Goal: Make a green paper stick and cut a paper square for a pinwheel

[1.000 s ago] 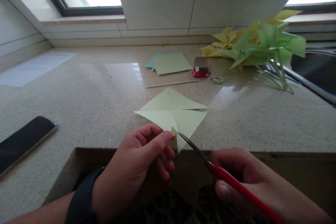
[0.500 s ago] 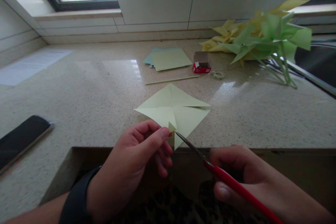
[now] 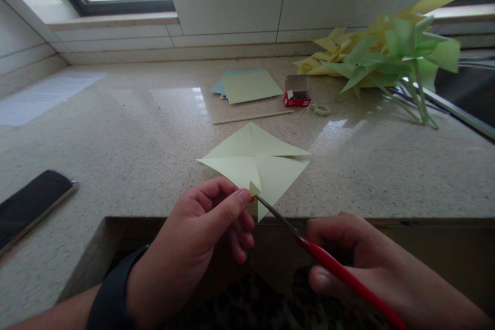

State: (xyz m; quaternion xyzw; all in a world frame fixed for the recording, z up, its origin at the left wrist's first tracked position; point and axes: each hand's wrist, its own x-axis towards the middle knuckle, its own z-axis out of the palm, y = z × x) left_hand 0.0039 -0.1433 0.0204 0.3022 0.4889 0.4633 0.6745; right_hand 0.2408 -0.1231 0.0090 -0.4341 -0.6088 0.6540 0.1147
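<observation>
A pale green paper square (image 3: 255, 162), creased along its diagonals and partly cut, lies at the near edge of the stone counter (image 3: 127, 139). My left hand (image 3: 201, 237) pinches the paper's near corner between thumb and forefinger. Red-handled scissors (image 3: 332, 268) are gripped in my right hand (image 3: 363, 263); their blade tips reach into the cut at that same corner. A dark band sits on my left wrist.
A black phone (image 3: 31, 206) lies at the left. Further back are a stack of coloured paper sheets (image 3: 247, 86), a thin wooden stick (image 3: 253, 117), a small red box (image 3: 297, 94), a tape roll (image 3: 322, 109) and finished paper pinwheels (image 3: 386, 56) at the right.
The scissor tips have slid a little further into the paper corner. My view has tipped slightly, and both hands stay in much the same place.
</observation>
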